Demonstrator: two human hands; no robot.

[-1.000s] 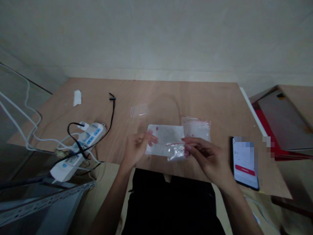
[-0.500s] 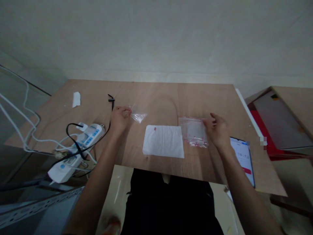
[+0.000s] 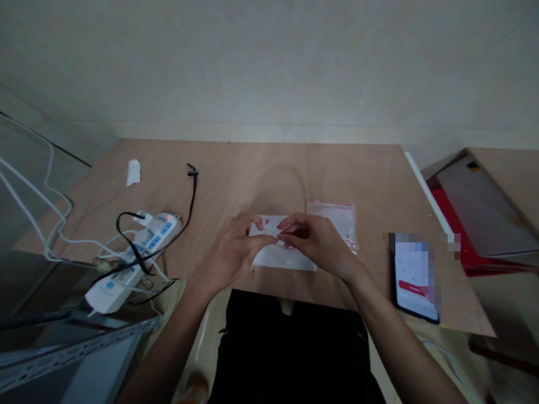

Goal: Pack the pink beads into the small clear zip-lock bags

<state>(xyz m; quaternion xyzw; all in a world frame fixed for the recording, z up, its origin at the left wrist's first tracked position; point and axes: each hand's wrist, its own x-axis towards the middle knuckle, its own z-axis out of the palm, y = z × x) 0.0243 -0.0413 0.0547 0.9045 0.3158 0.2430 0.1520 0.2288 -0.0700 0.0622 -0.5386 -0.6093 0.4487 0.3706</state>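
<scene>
My left hand (image 3: 236,247) and my right hand (image 3: 314,238) are close together over a white sheet (image 3: 286,261) lying near the table's front edge. Thumb and fingers of each hand are pinched, with a small clear zip bag (image 3: 286,246) between them. It is mostly hidden by the fingers, and a pinkish strip shows below the right fingertips. A small red mark sits near the sheet's top edge. Behind my right hand lies a stack of clear zip bags (image 3: 332,209) with red seal lines, partly covered by that hand.
A phone (image 3: 415,280) lies at the right of the wooden table (image 3: 252,163). On the left are a white power strip (image 3: 135,261) with tangled cables, a black strap (image 3: 193,191) and a white scrap (image 3: 133,172). A wall rises behind.
Both hands have moved inward from the table's sides and met over the white sheet. The small clear bag beside my left hand has left its spot. My right hand has come away from the stack.
</scene>
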